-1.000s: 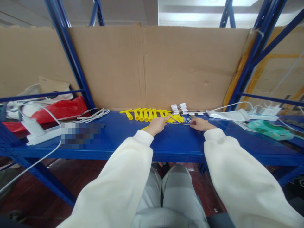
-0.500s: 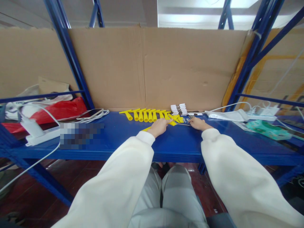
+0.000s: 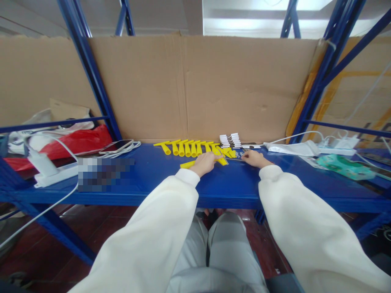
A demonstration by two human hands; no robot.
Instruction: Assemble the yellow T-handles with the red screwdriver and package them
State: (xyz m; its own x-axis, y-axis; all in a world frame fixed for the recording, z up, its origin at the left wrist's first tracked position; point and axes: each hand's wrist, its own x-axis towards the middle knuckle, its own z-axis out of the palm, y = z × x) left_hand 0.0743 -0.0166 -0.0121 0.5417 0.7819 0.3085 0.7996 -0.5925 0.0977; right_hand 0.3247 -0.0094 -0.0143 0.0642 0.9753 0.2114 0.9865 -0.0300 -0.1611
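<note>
Two hands work over a blue shelf [image 3: 165, 177] in the head view. The left hand [image 3: 204, 164] is closed around a yellow tool [image 3: 187, 165], which lies roughly crosswise just above or on the shelf, one end showing past each side of the hand. The right hand [image 3: 255, 159] is near small light-coloured pieces [image 3: 240, 155], its fingers drawn narrow; whether they grip anything cannot be told. A thin strip [image 3: 235, 159] runs between the two hands, close to the right fingertips.

Behind the left hand, a row of yellow T-shaped handles [image 3: 187, 149] stretches leftward, with flat yellow parts [image 3: 229, 152] at its right. A stack of white-ended pieces [image 3: 230, 140] sits farther back, by the cardboard panel [image 3: 195, 89]. Well to the right lies a green packet [image 3: 346, 167]; well to the left, a phone [image 3: 117, 146].
</note>
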